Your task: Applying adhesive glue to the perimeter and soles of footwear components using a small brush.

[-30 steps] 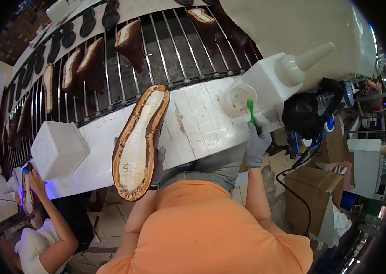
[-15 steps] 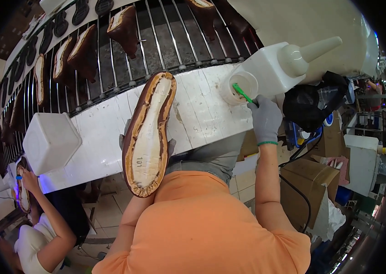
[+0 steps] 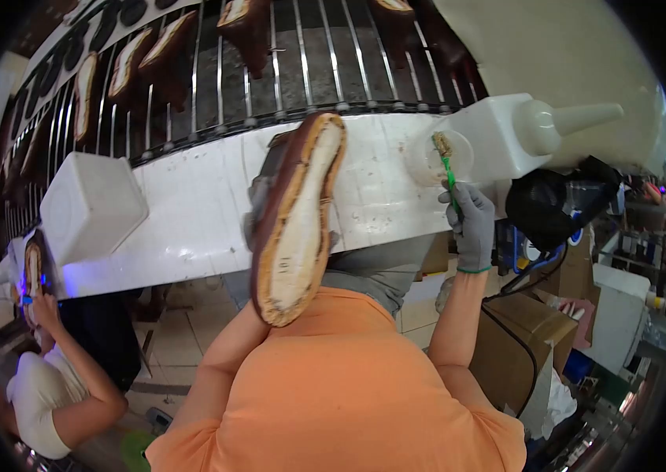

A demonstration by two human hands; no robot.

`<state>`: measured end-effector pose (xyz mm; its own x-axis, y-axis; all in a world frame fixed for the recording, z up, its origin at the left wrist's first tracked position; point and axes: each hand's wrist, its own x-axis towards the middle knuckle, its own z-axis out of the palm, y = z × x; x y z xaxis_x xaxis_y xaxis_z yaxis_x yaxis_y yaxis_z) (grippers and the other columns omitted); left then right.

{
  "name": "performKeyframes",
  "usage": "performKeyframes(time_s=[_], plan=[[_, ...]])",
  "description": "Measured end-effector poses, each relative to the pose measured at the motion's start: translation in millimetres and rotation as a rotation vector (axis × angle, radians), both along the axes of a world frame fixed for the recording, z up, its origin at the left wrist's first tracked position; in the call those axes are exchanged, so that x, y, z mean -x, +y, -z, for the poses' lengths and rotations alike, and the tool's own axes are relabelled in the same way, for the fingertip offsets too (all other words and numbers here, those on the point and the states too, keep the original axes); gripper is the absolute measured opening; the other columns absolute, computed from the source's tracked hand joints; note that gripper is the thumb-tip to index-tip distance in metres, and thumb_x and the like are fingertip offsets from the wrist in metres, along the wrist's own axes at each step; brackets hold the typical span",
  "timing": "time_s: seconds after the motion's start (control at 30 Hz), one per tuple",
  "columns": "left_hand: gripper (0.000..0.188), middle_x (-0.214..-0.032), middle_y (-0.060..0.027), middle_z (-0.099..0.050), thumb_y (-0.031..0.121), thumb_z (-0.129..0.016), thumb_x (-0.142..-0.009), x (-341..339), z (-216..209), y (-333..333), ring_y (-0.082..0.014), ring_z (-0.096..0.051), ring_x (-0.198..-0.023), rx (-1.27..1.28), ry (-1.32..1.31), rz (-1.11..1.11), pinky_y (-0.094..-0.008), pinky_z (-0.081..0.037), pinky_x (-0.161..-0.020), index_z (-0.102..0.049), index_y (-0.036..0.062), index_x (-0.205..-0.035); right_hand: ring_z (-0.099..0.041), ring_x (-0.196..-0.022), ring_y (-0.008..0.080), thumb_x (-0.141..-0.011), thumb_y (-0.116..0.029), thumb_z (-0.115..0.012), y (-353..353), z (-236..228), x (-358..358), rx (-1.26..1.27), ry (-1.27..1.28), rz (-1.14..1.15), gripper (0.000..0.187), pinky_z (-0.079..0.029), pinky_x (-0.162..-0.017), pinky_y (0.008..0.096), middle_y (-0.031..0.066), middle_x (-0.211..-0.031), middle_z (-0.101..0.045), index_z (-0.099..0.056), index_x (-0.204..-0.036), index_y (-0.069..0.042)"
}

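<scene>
A brown leather shoe upper (image 3: pixel 300 236) faces bottom up toward me, its pale insole ringed by a tan folded margin. My left hand (image 3: pixel 259 200), in a grey glove, grips it from behind, so most fingers are hidden. In a grey glove with a green cuff, my right hand (image 3: pixel 473 228) is closed on the handle of a small green brush (image 3: pixel 446 164). The brush's bristle end, coated with brownish stuff, is up over a round white cup (image 3: pixel 467 149) on the bench.
Beside the cup is a white bottle (image 3: pixel 494 134) with a long nozzle; a white box-shaped container (image 3: pixel 97 206) stands on the bench (image 3: pixel 191 212) at left. Beyond runs a metal-bar conveyor (image 3: pixel 301 47) carrying shoe uppers and soles. Another person (image 3: pixel 57 385) works at left. A cardboard box (image 3: pixel 518 338) sits at right.
The brush has come up out of the cup, its bristles now showing. My left hand has turned the shoe upper a little, exposing more of its brown side. The whole view has shifted slightly.
</scene>
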<state>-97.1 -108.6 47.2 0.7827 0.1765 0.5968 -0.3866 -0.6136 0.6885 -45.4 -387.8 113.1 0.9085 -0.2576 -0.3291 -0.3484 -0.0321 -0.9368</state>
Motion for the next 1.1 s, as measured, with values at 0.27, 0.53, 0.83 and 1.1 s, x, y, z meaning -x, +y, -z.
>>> performKeyframes(time_s=[0.27,0.53,0.83,1.1], plan=[[0.070,-0.147,-0.0131,-0.045,0.032,-0.073,-0.084,-5.3,51.0,-14.2,-0.0350,-0.042,-0.137,0.185,-0.215,0.121,-0.0574,-0.016,-0.116,-0.037,0.0174,-0.143,-0.056,-0.065,0.0072,-0.081,0.002,-0.067,69.6,-46.0,21.8,0.020,-0.160,-0.488,0.016,-0.042,-0.059,0.0212,0.0043,-0.079,-0.068,-0.075,-0.095,0.003],[0.070,-0.147,-0.0148,-0.044,0.023,-0.076,-0.083,-1.2,75.3,-13.8,-0.0366,-0.043,-0.136,0.238,-0.263,0.165,-0.0620,-0.012,-0.117,-0.036,0.0193,-0.140,-0.058,-0.073,0.0094,-0.076,0.002,-0.074,90.3,-34.1,40.7,0.215,-0.238,-0.492,0.025,-0.043,-0.065,0.0220,0.0068,-0.088,-0.070,-0.075,-0.101,0.002],[0.082,-0.145,-0.0186,-0.043,0.025,-0.080,-0.081,-7.2,66.9,-10.8,-0.0353,-0.047,-0.133,0.081,-0.360,0.073,-0.0603,-0.020,-0.117,-0.028,0.0175,-0.143,-0.045,-0.066,0.0038,-0.086,-0.011,-0.074,80.3,17.4,-19.3,0.327,-0.193,-0.294,0.020,-0.035,-0.058,0.0214,-0.0010,-0.075,-0.063,-0.075,-0.103,-0.001],[0.087,-0.144,-0.0198,-0.043,0.030,-0.082,-0.079,-8.1,50.7,-3.1,-0.0361,-0.049,-0.131,0.016,-0.363,0.092,-0.0597,-0.020,-0.117,-0.028,0.0146,-0.145,-0.043,-0.064,0.0040,-0.086,-0.015,-0.074,68.5,7.6,-39.2,0.386,-0.178,-0.411,0.015,-0.034,-0.057,0.0220,-0.0030,-0.071,-0.059,-0.077,-0.094,-0.002]])
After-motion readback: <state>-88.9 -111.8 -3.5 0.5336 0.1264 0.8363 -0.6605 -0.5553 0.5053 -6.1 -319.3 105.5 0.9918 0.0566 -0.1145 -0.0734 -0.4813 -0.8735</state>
